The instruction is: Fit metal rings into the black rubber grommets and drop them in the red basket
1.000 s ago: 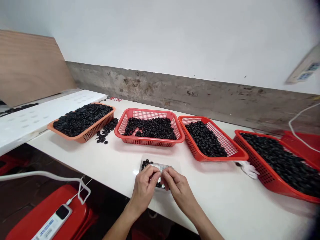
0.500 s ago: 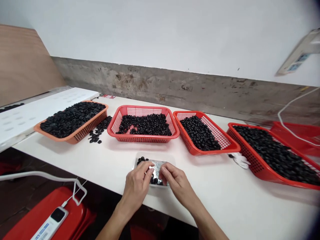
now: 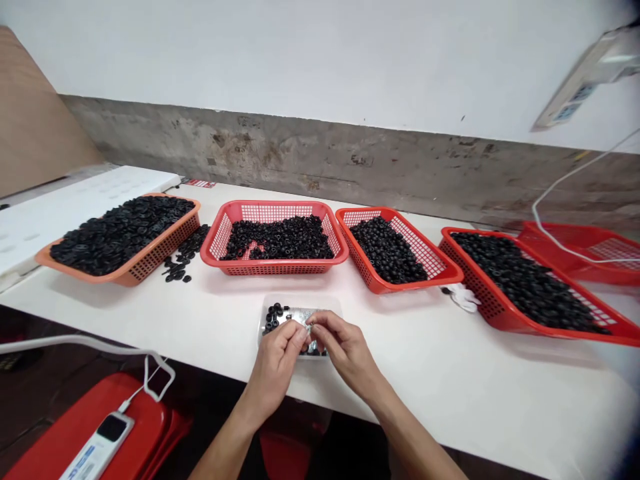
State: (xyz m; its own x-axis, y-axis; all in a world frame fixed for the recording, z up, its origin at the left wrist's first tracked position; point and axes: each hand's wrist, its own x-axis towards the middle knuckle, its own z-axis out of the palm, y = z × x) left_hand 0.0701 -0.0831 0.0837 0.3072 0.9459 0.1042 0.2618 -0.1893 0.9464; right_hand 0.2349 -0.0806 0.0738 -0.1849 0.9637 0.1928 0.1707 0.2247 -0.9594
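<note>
My left hand [image 3: 276, 360] and my right hand [image 3: 340, 347] meet fingertip to fingertip over a small clear tray [image 3: 334, 305] near the white table's front edge. Both hands are pinched together on a tiny part between them that is too small to name. The tray holds a few small black rings [image 3: 273, 315] at its left end and something shiny and silvery in the middle, partly hidden by my fingers.
Behind the tray stand an orange basket [image 3: 143, 262], two red baskets [image 3: 273, 268] [image 3: 400, 281] and a long red basket [image 3: 505, 313], all heaped with black rings. Loose rings [image 3: 181, 261] lie between baskets. A white cable [image 3: 75, 343] and a red stool [image 3: 135, 413] are lower left.
The view has swung right and slightly up, so the baskets sit further left. My hands have stayed pinched together over the small tray.
</note>
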